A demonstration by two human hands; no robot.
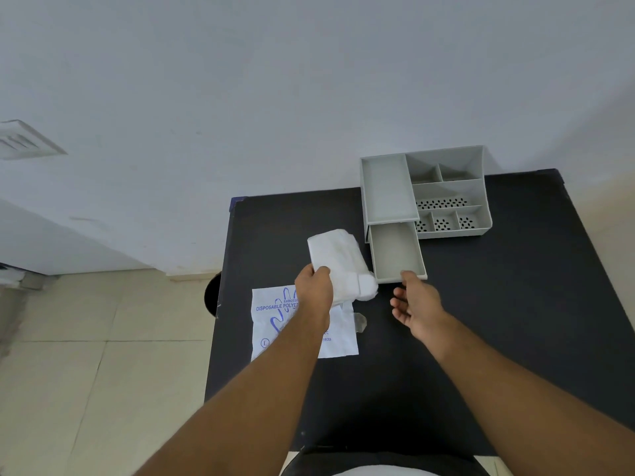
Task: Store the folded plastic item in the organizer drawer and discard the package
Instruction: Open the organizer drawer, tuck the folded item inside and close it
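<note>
Currently: left hand [314, 286] grips the folded white plastic bundle [338, 261] above the black table [515, 304], beside the pulled-out grey organizer drawer [395, 250]; right hand [417, 304], fingers loosely spread, thumb at the drawer front; printed white package [338, 341] lies flat below.

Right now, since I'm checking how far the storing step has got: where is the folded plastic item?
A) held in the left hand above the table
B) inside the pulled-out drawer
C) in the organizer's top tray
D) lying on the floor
A: the left hand grips the folded plastic item beside the open, empty drawer.
</note>
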